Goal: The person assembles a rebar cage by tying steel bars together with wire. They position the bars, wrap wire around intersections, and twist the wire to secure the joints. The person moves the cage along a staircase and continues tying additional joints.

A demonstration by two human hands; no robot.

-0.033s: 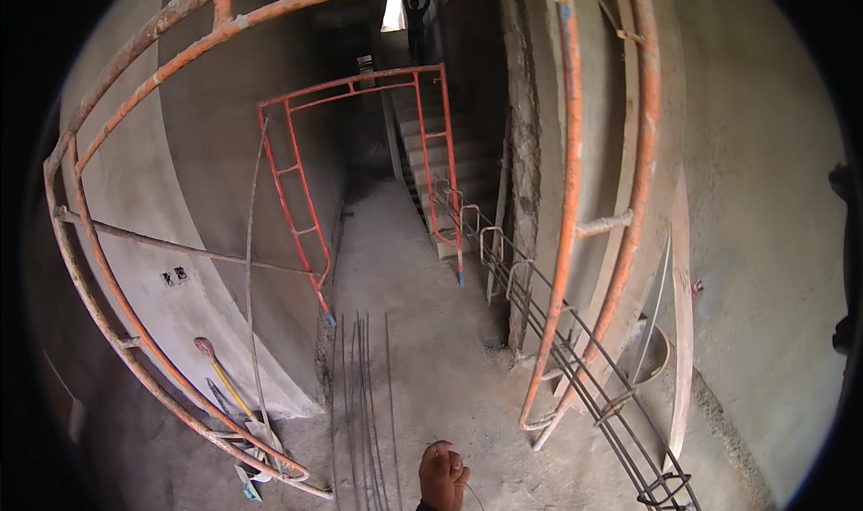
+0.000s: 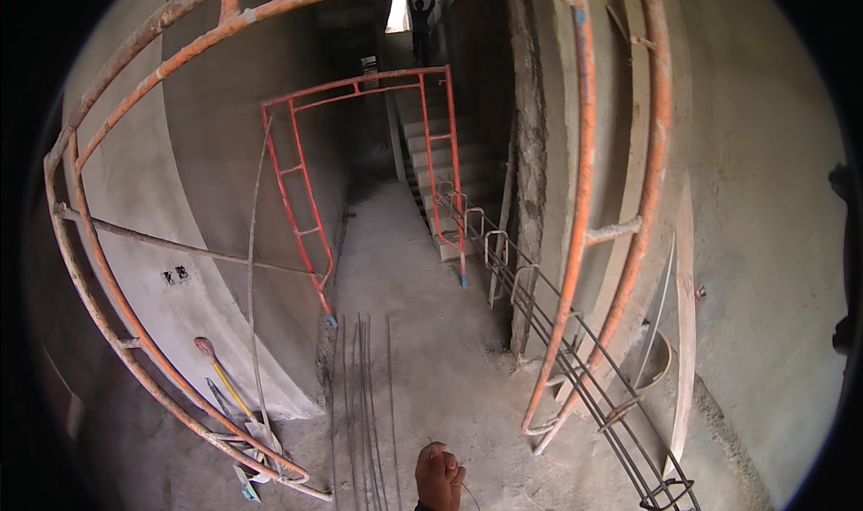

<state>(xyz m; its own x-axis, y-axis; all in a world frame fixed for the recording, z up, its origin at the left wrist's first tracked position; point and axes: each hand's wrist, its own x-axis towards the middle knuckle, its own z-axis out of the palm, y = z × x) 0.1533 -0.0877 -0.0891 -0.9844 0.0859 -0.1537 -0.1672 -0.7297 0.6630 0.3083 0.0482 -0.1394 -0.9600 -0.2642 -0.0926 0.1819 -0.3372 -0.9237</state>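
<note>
My left hand (image 2: 438, 477) is closed in a fist at the bottom middle, its dark cuff just showing at the lower edge. A thin wire (image 2: 472, 495) comes out of the fist on its right side and bends down. The part inside the fingers is hidden. Several long steel rods (image 2: 366, 403) lie on the concrete floor, just left of the hand. To the right, a rebar cage (image 2: 589, 367) of long bars and bent stirrups slants from the stairs toward me. My right hand is out of view.
An orange scaffold frame (image 2: 582, 142) arches around me, with a red one (image 2: 301, 196) beyond it. A shovel (image 2: 229, 381) leans at left. Boards (image 2: 685, 322) and a bucket (image 2: 661, 358) stand at right. A person (image 2: 421, 21) with raised arms is above the stairs (image 2: 431, 142).
The view has shifted slightly, so the frames and rebar cage appear a little farther right. My left hand keeps its grip on the wire.
</note>
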